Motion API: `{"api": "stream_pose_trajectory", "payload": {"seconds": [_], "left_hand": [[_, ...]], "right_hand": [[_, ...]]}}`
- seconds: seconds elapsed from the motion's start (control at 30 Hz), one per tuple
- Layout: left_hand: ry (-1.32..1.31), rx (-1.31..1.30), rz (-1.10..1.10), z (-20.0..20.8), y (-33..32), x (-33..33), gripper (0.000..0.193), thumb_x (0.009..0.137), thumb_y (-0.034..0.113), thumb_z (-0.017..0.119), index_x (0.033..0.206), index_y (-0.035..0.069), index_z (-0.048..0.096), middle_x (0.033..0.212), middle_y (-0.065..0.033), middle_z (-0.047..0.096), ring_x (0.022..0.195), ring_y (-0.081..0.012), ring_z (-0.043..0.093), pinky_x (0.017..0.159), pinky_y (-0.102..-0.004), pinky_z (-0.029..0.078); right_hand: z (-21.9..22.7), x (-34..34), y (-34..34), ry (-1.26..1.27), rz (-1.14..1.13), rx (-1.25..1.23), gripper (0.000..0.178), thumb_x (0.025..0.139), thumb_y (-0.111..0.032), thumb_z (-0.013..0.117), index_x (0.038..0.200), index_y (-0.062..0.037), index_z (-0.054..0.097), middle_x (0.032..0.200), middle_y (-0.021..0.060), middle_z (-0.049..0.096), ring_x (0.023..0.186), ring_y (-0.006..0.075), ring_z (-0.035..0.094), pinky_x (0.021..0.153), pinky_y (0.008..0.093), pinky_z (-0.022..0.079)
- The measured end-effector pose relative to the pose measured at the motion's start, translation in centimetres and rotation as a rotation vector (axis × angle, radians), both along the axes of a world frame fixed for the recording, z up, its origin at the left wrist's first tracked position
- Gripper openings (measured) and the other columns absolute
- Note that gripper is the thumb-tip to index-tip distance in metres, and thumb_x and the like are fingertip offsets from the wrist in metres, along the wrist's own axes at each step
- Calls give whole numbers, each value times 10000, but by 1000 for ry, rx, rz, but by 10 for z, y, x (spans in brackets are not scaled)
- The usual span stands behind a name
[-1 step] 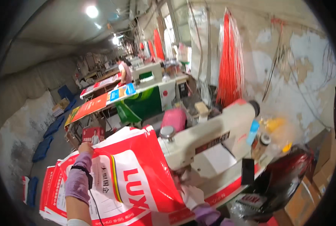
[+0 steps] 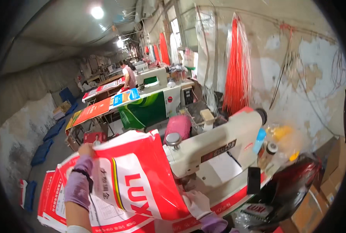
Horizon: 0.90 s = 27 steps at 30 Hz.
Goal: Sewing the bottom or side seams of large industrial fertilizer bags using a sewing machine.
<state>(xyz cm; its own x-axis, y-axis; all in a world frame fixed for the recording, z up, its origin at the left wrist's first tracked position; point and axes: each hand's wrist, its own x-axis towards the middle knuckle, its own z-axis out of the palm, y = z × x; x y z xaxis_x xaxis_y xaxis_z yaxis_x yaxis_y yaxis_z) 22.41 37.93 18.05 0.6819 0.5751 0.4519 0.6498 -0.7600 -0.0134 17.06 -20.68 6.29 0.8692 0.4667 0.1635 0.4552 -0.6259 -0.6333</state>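
My left hand (image 2: 86, 150) is closed on the far left edge of a red and white printed plastic sack (image 2: 142, 163), holding it raised. At the sack's right edge, close under the head of a cream sewing machine (image 2: 219, 141), my right hand (image 2: 197, 202) wears a white glove and is closed on the sack; its fingertips are partly hidden. The sack slopes down from my left hand toward me. Beneath it, more red and white sacks (image 2: 50, 198) lie stacked at the left. Purple sleeves cover both forearms, and a dark band circles the left one.
A dark phone (image 2: 253, 180) rests at the machine's near right side. Behind it stand a blue bottle (image 2: 260, 136) and a lidded jar (image 2: 271, 148). Cardboard boxes (image 2: 310, 209) are at lower right. Red strands (image 2: 237, 66) hang on the wall. Farther off, a person (image 2: 129, 75) stands at another table.
My left hand and the sack's left edge have shifted slightly left and up. My right hand stays by the machine head. The whole view has tilted a little.
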Motion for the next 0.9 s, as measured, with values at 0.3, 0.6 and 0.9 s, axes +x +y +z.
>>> {"api": "stream_pose_trajectory", "payload": {"seconds": [0.3, 0.6, 0.9], "left_hand": [[-242, 853, -466, 203, -128, -139, 76, 635, 97, 629, 612, 97, 557, 663, -94, 577, 687, -303, 569, 635, -418, 446], [64, -29, -656, 120, -284, -262, 339, 791, 3, 528, 1123, 39, 588, 1124, -190, 604, 1052, -356, 580, 901, -419, 475], [459, -377, -867, -174, -469, -70, 399, 891, 120, 481, 1283, 42, 491, 1253, -176, 514, 1174, -300, 485, 984, -413, 396]], "right_hand": [[35, -26, 26, -437, 261, 363, 261, 850, -311, 642, 920, -61, 668, 1036, 130, 635, 1004, 290, 564, 867, 391, 469], [-47, -151, -30, 408, 514, 503, 279, 885, -215, 561, 1116, -66, 613, 1169, 174, 575, 1093, 348, 531, 919, 404, 449], [-64, -144, -55, 22, 833, -166, 254, 884, -294, 569, 835, -67, 670, 858, 89, 656, 881, 292, 614, 787, 389, 495]]}}
